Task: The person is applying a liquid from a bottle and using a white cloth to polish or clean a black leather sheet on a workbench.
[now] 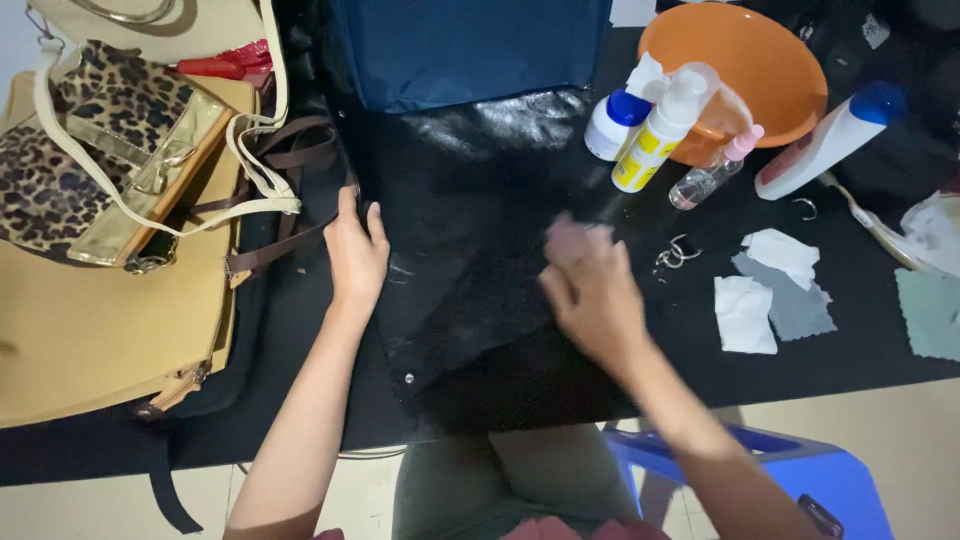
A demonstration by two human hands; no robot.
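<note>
1. Nearest the camera, the person's lap and a blue plastic stool (790, 475) show below the edge of the dark surface (870, 340).
2. A glossy black leather bag (470, 250) lies flat in the middle of the surface, its near end hanging just over the edge.
3. The right hand (590, 285) rests on the leather, fingers curled around a small pale cloth (570, 235) pressed against the bag; the hand is blurred, so how tightly it grips is hard to tell.
4. The left hand (355, 250) lies flat on the bag's left edge, fingers close together and stretched out, holding nothing.
5. Right of the right hand sit small metal rings (675, 252), then white and grey cloth scraps (775, 290), and a pale green cloth (930, 310) at the right border.
6. To the left, a tan bag (90, 330) lies with a leopard-print handbag (95, 160) with gold trim on top, its cream and brown straps trailing towards the left hand.
7. Farther back stand a white and yellow pump bottle (655, 135), a white jar with a blue cap (612, 122) and a small clear spray bottle (712, 172), all just in front of an orange basin (755, 60).
8. A white bottle with a blue cap (830, 140) lies tilted beside the basin.
9. A dark blue bag (460, 45) stands at the far edge.
</note>
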